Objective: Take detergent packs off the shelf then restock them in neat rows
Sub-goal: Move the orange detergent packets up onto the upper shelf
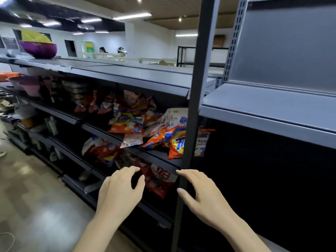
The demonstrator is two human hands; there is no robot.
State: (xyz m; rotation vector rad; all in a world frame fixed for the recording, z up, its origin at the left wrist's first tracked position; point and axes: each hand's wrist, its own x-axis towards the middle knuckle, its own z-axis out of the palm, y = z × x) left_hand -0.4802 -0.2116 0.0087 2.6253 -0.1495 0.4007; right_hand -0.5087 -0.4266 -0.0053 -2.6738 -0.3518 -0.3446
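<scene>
Looking from the left, we see a purple bowl (39, 50) on the top shelf (127, 73), with stacked goods blurred in the shadow below it. Further right, detergent packs (131, 117) lie in a loose heap on the middle shelf, overlapping and tilted, none in rows. An orange pack (177, 142) at the heap's right end hangs over the shelf edge, partly behind the grey post (192, 110). On the shelf beneath, a red pack (160, 180) lies slanted. Our left hand (120, 191) hovers in front of that red pack, fingers loosely spread and gently curved, holding nothing; we cannot tell whether the fingertips touch it. Our right hand (203, 195) is just beside the post, fingers likewise relaxed and apart, empty.
</scene>
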